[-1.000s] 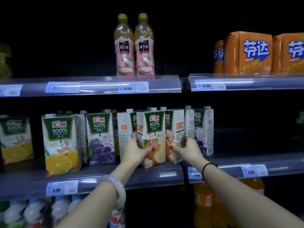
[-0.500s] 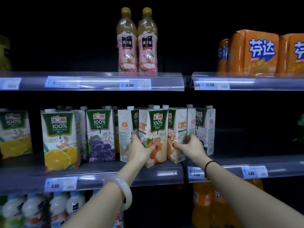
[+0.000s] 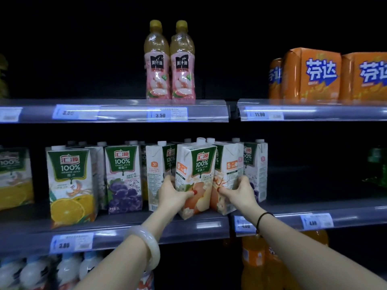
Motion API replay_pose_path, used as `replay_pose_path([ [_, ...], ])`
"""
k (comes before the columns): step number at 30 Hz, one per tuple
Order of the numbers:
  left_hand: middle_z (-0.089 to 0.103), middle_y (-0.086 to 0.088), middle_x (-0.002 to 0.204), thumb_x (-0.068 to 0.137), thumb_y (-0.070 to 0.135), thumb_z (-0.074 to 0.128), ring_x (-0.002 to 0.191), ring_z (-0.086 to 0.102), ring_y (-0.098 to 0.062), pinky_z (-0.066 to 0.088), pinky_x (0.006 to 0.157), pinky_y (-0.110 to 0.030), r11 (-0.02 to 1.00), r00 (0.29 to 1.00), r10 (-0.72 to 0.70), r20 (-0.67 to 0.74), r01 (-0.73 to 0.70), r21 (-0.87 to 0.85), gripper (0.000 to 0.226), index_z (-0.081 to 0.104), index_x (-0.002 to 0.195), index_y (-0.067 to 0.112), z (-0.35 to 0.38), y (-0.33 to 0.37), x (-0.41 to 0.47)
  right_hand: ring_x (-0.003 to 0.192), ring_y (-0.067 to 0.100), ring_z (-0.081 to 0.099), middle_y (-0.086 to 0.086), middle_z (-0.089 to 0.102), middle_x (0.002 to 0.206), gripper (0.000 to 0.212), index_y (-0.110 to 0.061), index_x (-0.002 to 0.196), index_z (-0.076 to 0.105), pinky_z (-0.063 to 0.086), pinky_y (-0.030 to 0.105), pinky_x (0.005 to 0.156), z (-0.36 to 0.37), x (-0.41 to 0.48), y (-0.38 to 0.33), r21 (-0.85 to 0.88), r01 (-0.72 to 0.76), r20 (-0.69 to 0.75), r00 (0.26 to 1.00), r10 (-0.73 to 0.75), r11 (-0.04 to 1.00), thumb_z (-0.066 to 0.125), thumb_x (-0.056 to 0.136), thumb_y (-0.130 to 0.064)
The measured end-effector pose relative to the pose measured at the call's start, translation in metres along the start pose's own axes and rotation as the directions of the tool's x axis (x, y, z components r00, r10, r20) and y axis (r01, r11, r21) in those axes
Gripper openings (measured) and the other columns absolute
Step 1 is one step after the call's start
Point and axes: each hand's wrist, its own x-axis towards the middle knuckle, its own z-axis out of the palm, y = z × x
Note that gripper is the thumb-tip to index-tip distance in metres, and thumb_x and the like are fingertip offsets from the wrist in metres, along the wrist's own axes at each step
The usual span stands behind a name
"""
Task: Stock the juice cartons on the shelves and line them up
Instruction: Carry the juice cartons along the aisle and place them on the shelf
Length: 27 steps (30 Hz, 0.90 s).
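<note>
A row of white-and-green juice cartons stands on the middle shelf (image 3: 117, 223). My left hand (image 3: 172, 195) grips the lower left of an apple juice carton (image 3: 195, 176), which stands turned corner-forward at the shelf's front edge. My right hand (image 3: 240, 191) grips the carton just to its right (image 3: 227, 174), thumb on its front, fingers round its far side. A grape juice carton (image 3: 123, 176) and an orange juice carton (image 3: 70, 185) stand to the left, another grape carton (image 3: 256, 168) to the right.
Two pink-labelled bottles (image 3: 169, 61) and orange multipacks (image 3: 314, 74) sit on the upper shelf. Bottles (image 3: 41, 273) fill the shelf below, orange ones (image 3: 261, 264) at right. The middle shelf right of the cartons is dark, with a green item (image 3: 377, 166) at its far end.
Both hands stay on the same two cartons. The apple juice carton has turned a little further corner-forward. My head has shifted slightly, so the shelves sit a bit differently in view.
</note>
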Motion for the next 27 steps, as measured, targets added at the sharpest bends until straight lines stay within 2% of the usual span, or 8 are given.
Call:
replay_pose_path([
  [5, 0.060, 0.000, 0.102, 0.062, 0.009, 0.084, 0.091, 0.062, -0.018, 0.057, 0.078, -0.042, 0.994, 0.993, 0.107, 0.059, -0.105, -0.030, 0.058, 0.049, 0.108, 0.017, -0.002, 0.014, -0.003, 0.088, 0.013, 0.058, -0.002, 0.058, 0.096, 0.048, -0.013, 0.104, 0.042, 0.052, 0.035, 0.082, -0.018, -0.010, -0.003, 0.125, 0.007, -0.018, 1.000, -0.005, 0.992, 0.077, 0.072, -0.013],
  [8, 0.061, -0.001, 0.099, 0.063, 0.007, 0.083, 0.087, 0.061, -0.016, 0.057, 0.076, -0.040, 0.991, 0.989, 0.108, 0.096, -0.100, -0.086, 0.057, 0.050, 0.108, 0.017, -0.001, 0.030, -0.008, 0.090, 0.017, 0.062, 0.002, 0.059, 0.098, 0.050, -0.012, 0.108, 0.043, 0.054, 0.039, 0.082, -0.037, -0.013, -0.009, 0.163, -0.014, -0.053, 0.998, 0.023, 0.987, 0.078, 0.072, -0.016],
  [12, 0.062, -0.004, 0.098, 0.065, 0.004, 0.082, 0.081, 0.063, -0.016, 0.055, 0.061, -0.034, 0.979, 0.983, 0.053, 0.178, -0.016, -0.203, 0.056, 0.048, 0.109, 0.015, 0.015, 0.040, -0.024, 0.085, 0.017, 0.063, 0.001, 0.061, 0.099, 0.050, -0.014, 0.105, 0.045, 0.051, 0.030, 0.065, -0.073, -0.028, -0.005, 0.124, 0.005, -0.129, 0.992, 0.011, 0.992, 0.079, 0.070, -0.018],
  [17, 0.059, -0.004, 0.100, 0.064, 0.006, 0.082, 0.093, 0.062, -0.028, 0.056, 0.076, -0.051, 0.971, 0.961, 0.025, 0.275, 0.043, -0.237, 0.056, 0.048, 0.108, 0.015, 0.055, 0.048, -0.046, 0.088, 0.019, 0.064, 0.002, 0.060, 0.099, 0.048, -0.014, 0.104, 0.045, 0.056, 0.038, 0.073, -0.128, -0.055, 0.012, 0.068, -0.026, -0.234, 0.971, 0.041, 0.997, 0.079, 0.070, -0.019],
  [20, 0.058, 0.000, 0.093, 0.063, 0.007, 0.084, 0.086, 0.061, -0.023, 0.057, 0.073, -0.049, 0.972, 0.940, 0.052, 0.338, 0.029, -0.231, 0.055, 0.048, 0.104, 0.017, 0.091, 0.060, -0.060, 0.091, 0.020, 0.064, 0.004, 0.059, 0.103, 0.051, -0.012, 0.108, 0.044, 0.055, 0.035, 0.071, -0.167, -0.065, 0.021, 0.095, -0.055, -0.265, 0.961, 0.078, 0.994, 0.079, 0.072, -0.018],
  [22, 0.060, -0.001, 0.098, 0.063, 0.007, 0.084, 0.087, 0.061, -0.023, 0.058, 0.074, -0.049, 0.972, 0.916, 0.064, 0.396, 0.034, -0.234, 0.055, 0.050, 0.105, 0.017, 0.119, 0.069, -0.069, 0.091, 0.019, 0.064, 0.005, 0.060, 0.105, 0.052, -0.012, 0.108, 0.044, 0.054, 0.033, 0.069, -0.196, -0.071, 0.027, 0.106, -0.070, -0.304, 0.947, 0.100, 0.992, 0.079, 0.071, -0.017],
  [25, 0.060, -0.005, 0.105, 0.063, 0.006, 0.083, 0.095, 0.061, -0.028, 0.056, 0.077, -0.053, 0.964, 0.865, 0.076, 0.496, 0.064, -0.259, 0.056, 0.050, 0.108, 0.015, 0.167, 0.084, -0.085, 0.093, 0.022, 0.065, 0.007, 0.062, 0.105, 0.052, -0.010, 0.109, 0.045, 0.056, 0.042, 0.080, -0.247, -0.077, 0.040, 0.122, -0.109, -0.372, 0.916, 0.147, 0.987, 0.079, 0.070, -0.015],
  [27, 0.060, -0.005, 0.104, 0.062, 0.006, 0.083, 0.094, 0.060, -0.026, 0.057, 0.076, -0.051, 0.961, 0.841, 0.110, 0.529, 0.046, -0.273, 0.057, 0.051, 0.108, 0.014, 0.203, 0.094, -0.098, 0.094, 0.023, 0.065, 0.009, 0.063, 0.105, 0.051, -0.008, 0.109, 0.046, 0.055, 0.043, 0.082, -0.282, -0.082, 0.049, 0.133, -0.119, -0.420, 0.893, 0.165, 0.984, 0.079, 0.070, -0.012],
])
